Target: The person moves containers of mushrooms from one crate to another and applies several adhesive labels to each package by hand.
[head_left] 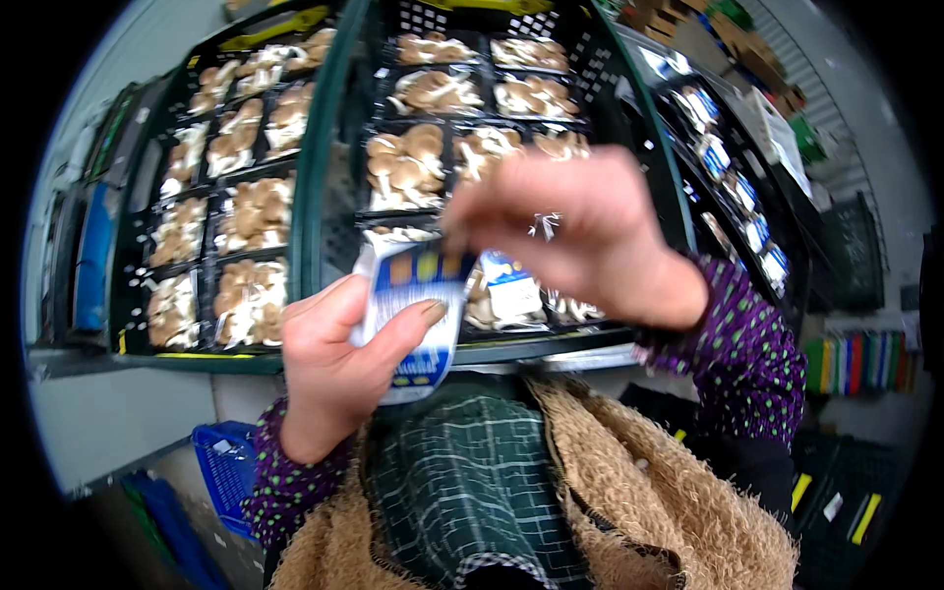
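My left hand [329, 359] is closed on blue-and-white printed labels [418, 315], its thumb lying across their face. Motion blurs my right hand [590, 221], whose fingers bend in to pinch at the top right corner of the labels. Both hands are over the near edge of a dark green crate [629, 88] lined with black trays of brown mushrooms under clear film. One mushroom pack [531, 322] just right of the labels bears a similar blue-and-white label. My hands hide part of the near rows.
A second crate [303, 187] of mushroom packs stands on the left. To the right, a tilted black crate [703, 192] holds labelled packs. A blue plastic basket [221, 472] sits low at the left, and several colourful upright items [855, 362] stand at the far right.
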{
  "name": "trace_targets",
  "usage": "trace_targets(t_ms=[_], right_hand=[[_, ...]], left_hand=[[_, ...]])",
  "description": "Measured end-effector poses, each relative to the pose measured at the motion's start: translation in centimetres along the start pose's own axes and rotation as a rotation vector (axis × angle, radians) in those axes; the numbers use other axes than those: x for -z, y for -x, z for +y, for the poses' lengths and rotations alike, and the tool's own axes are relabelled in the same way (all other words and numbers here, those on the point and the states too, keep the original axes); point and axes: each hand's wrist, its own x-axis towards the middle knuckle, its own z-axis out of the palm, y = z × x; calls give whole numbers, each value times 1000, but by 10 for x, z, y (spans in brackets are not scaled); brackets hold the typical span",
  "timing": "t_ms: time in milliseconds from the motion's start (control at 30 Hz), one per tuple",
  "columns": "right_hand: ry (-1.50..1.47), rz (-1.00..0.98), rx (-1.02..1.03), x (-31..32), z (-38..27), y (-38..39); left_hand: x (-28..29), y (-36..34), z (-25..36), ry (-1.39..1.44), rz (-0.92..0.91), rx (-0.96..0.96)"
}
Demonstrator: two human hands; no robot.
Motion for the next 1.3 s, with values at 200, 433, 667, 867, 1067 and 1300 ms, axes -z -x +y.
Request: trace_targets(t_ms=[200, 433, 667, 867, 1067, 1300], right_hand=[[100, -192, -989, 113, 55, 46], [222, -697, -1261, 48, 91, 113], [961, -924, -904, 38, 77, 86], [-235, -123, -566, 11, 12, -9], [-408, -179, -575, -4, 2, 1], [-355, -247, -415, -6, 10, 1]], left_hand=[[-2, -4, -18, 170, -76, 122], [3, -3, -25, 139, -24, 25], [11, -8, -25, 40, -68, -88], [11, -11, -18, -36, -163, -206], [15, -15, -8, -437, 4, -438], [9, -25, 2, -606, -6, -551]])
